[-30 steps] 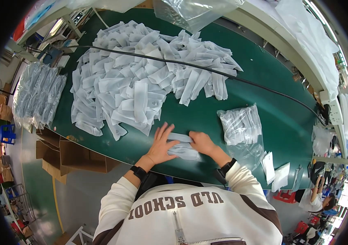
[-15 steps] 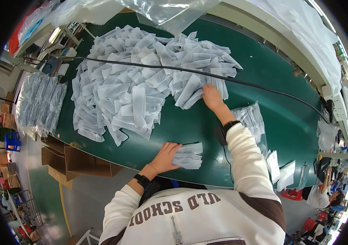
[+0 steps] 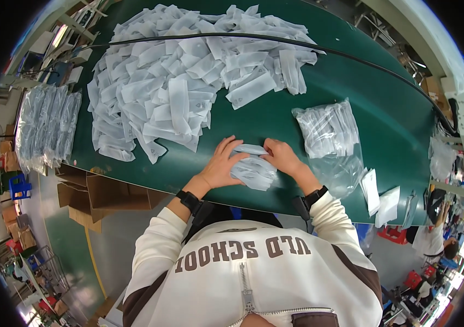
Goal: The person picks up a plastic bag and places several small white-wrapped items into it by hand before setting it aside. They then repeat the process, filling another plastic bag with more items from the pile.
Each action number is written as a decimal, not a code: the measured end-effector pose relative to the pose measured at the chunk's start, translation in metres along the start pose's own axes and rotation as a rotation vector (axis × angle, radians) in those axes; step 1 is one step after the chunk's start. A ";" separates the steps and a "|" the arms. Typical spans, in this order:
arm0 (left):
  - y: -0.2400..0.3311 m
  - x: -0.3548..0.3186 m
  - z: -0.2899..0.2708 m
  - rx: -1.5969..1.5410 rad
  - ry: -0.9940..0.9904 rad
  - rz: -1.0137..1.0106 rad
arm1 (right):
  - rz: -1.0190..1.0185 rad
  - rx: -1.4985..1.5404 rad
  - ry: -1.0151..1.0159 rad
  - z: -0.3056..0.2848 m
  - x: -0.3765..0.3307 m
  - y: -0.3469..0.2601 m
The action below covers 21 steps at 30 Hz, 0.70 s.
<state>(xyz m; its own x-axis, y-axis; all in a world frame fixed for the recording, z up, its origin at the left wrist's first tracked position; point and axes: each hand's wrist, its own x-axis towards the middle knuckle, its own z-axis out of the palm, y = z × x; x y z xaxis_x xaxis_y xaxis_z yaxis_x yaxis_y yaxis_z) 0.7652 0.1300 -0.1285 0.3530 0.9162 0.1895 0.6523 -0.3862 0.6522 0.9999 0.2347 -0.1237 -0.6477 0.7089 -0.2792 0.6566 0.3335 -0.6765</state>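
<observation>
Left hand (image 3: 222, 163): fingers spread and pressed flat on the left side of a small stack of white packets (image 3: 253, 170).
Right hand (image 3: 282, 157): fingers curled together, closed over the stack's right edge.
Stack: between both palms, on the green table (image 3: 352, 82) near its front edge.
Handling: looks light, soft and slippery in thin film; likely to slide apart, so best squeezed from both long sides at once.
Beyond the fingertips: large loose heap of white packets (image 3: 188, 82), with a black cable (image 3: 352, 54) across it.
Right of the right fingers: clear bag of packets (image 3: 327, 128).
Far left: bagged bundles (image 3: 46, 125).
</observation>
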 end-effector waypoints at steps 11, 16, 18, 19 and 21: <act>-0.006 -0.011 0.035 -0.191 0.191 -0.032 | -0.381 -0.344 0.202 0.046 -0.039 -0.041; -0.004 -0.001 0.047 -0.254 0.302 -0.071 | -0.292 -0.243 0.261 0.064 -0.043 -0.033; 0.002 0.006 0.047 -0.471 0.240 -0.167 | -0.253 -0.220 0.292 0.059 -0.058 -0.025; 0.006 0.013 0.048 -0.576 0.201 -0.216 | -0.183 -0.105 0.271 0.055 -0.070 -0.021; 0.020 0.030 0.048 -0.535 0.215 -0.166 | -0.076 0.127 0.234 0.038 -0.094 -0.023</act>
<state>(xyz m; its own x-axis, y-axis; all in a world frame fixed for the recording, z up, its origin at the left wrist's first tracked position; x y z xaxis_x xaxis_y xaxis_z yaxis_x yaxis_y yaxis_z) 0.8214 0.1445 -0.1450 0.0951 0.9823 0.1614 0.2391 -0.1800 0.9542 1.0309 0.1366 -0.1072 -0.5766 0.8140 -0.0700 0.5465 0.3207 -0.7736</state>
